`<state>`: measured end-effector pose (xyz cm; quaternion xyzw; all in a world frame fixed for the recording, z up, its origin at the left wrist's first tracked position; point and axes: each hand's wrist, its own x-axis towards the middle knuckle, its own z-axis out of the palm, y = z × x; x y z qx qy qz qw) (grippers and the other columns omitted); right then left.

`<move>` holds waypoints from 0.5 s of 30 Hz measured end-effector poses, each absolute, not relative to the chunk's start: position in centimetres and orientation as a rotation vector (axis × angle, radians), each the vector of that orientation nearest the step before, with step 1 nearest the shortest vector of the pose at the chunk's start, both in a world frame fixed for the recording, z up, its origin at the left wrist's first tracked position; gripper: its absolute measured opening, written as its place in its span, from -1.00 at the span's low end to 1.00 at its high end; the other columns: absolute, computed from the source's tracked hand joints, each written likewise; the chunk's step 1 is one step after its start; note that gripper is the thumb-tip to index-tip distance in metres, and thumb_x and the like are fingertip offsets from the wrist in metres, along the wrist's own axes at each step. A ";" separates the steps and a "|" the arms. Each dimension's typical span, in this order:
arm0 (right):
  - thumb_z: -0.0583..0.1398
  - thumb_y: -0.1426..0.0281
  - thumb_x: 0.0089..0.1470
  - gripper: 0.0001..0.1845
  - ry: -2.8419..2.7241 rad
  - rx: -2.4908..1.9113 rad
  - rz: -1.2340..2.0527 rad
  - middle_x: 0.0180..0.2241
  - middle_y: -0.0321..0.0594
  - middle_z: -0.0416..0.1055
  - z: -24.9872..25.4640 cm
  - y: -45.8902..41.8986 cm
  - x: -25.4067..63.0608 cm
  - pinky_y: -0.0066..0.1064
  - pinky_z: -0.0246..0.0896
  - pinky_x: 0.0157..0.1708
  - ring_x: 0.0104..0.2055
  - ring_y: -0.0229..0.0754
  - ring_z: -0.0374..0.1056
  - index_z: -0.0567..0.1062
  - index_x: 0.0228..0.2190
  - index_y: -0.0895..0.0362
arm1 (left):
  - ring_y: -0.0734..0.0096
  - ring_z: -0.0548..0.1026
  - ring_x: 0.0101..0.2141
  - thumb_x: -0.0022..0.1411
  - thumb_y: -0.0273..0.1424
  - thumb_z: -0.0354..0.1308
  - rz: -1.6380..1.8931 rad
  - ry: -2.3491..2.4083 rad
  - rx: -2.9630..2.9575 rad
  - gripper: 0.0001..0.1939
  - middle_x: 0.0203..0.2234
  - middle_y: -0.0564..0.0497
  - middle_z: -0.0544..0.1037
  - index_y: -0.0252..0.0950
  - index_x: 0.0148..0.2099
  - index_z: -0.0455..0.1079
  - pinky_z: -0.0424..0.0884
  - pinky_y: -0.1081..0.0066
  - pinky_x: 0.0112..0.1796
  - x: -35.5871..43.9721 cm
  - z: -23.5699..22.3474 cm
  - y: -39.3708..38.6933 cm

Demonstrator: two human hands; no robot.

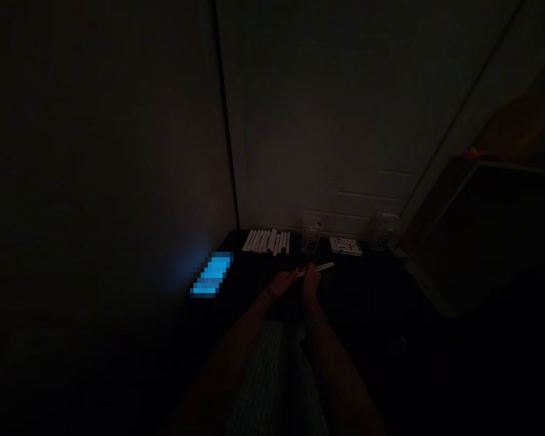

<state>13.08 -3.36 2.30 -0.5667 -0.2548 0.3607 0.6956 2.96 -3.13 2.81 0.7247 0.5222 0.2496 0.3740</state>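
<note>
The room is very dark, so small details are hard to be seen. A white marker point(317, 269) is held above a dark surface point(372, 272), near the middle of the view, and it is tilted slightly, with its far end pointing to the right.

The left grip point(281, 283) is closed at the near end of the white marker, and the right grip point(311, 283) is closed around it just beside the left grip. Both grips seem to have hold of this one marker, but the exact position of the fingers cannot be told because of the low light. A dark band point(267, 295) is worn on the left wrist, and a pale band point(318, 321) is worn on the right wrist.

Beyond the white marker, a row of white markers point(267, 242) is laid side by side on the surface, against the wall point(322, 121). A small clear container point(310, 237) is placed straight behind the white marker, and a flat printed package point(346, 246) is placed behind it and a little to the right. A clear bottle point(379, 233) stands farther to the right. To the left of the white marker, a phone point(211, 275) is lying on the surface, and its bright blue screen is blurred into squares. Well to the right, a large dark box point(481, 230) is standing.
</note>
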 end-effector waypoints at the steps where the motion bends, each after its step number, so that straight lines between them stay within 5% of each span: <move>1: 0.00 0.29 -0.11 -0.73 -0.540 -1.273 0.802 -0.76 -0.33 0.20 2.4 -3.5 13.2 -0.51 -0.02 -0.68 -0.68 -0.32 0.11 0.26 -0.71 0.15 | 0.50 0.25 -0.57 0.06 0.10 -0.39 0.674 1.349 1.908 -0.25 -0.64 0.03 0.39 -0.39 -0.44 0.42 0.08 0.49 -0.52 3.3 3.0 -3.6; 7: -0.01 0.27 -0.10 -0.71 -0.572 -1.231 0.847 -0.80 -0.40 0.09 3.2 -4.3 13.8 -0.51 -0.07 -0.69 -0.71 -0.35 0.03 0.17 -0.73 0.13 | 0.39 0.39 -0.44 0.15 -0.01 -0.42 0.746 1.557 1.983 -0.31 -0.46 -0.08 0.51 -0.31 -0.35 0.45 0.14 0.47 -0.45 5.1 3.3 -6.8; 15: -0.01 0.24 -0.11 -0.69 -0.699 -1.174 0.802 -0.81 -0.41 0.04 3.8 -4.8 14.0 -0.50 -0.06 -0.65 -0.68 -0.34 0.04 0.17 -0.74 0.13 | 0.35 0.40 -0.49 0.13 0.02 -0.38 0.783 1.557 1.822 -0.33 -0.53 -0.10 0.49 -0.31 -0.41 0.43 0.14 0.44 -0.49 5.8 3.6 -8.0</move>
